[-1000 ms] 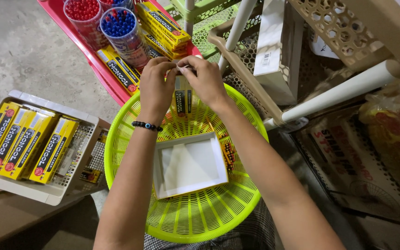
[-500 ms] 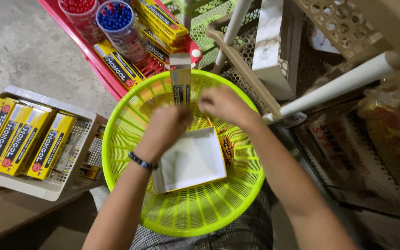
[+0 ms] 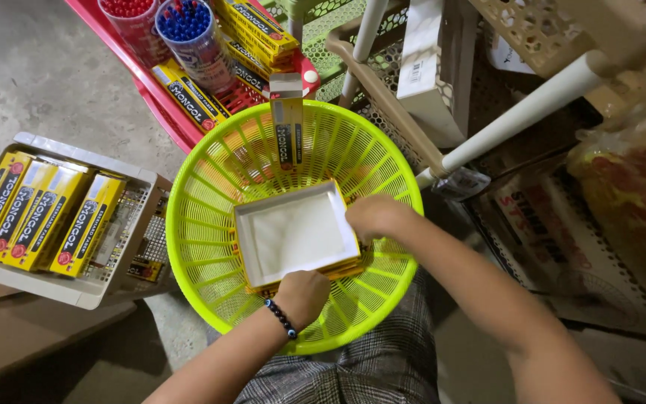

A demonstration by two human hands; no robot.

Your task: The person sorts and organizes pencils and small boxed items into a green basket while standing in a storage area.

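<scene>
A neon yellow-green plastic basket [image 3: 203, 247] rests on my lap. In its middle lies a shallow white open box [image 3: 293, 233] on top of yellow packets. My left hand [image 3: 302, 295], with a dark beaded bracelet at the wrist, is closed on the near edge of the white box. My right hand [image 3: 375, 217] is closed on its right edge. A slim yellow pencil box [image 3: 287, 127] with its top flap open stands leaning against the basket's far rim, apart from both hands.
A red tray [image 3: 160, 111] at the back holds yellow pencil boxes and two clear tubs, one of red-capped and one of blue-capped items. A white tray [image 3: 76, 288] at left carries several yellow boxes. Beige basket, white carton [image 3: 431, 67], white pipe and plastic bags crowd the right.
Both hands came down from the yellow pencil box at the far rim to the white box. The pencil box now stands alone against the rim.
</scene>
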